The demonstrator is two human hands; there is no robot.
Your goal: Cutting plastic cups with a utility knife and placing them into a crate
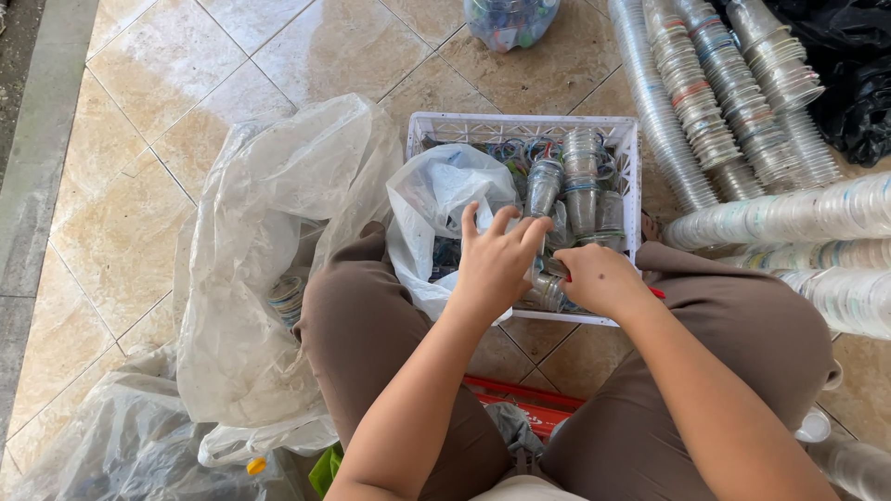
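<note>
Tiled floor held a white crate (624, 148); left hand (497, 263) gripped a clear plastic cup (546, 289), right hand (601, 278) clenched a red-tipped tool (656, 293).

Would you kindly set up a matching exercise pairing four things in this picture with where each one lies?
Things:
1. white crate
2. stacked clear cups
3. large clear bag
4. bag of bottle caps

Places:
A. top edge, on the tiles
B. by the person's left knee
C. between the knees, under both hands
D. upper right, in long rows

Pairs: 1-C, 2-D, 3-B, 4-A
</note>
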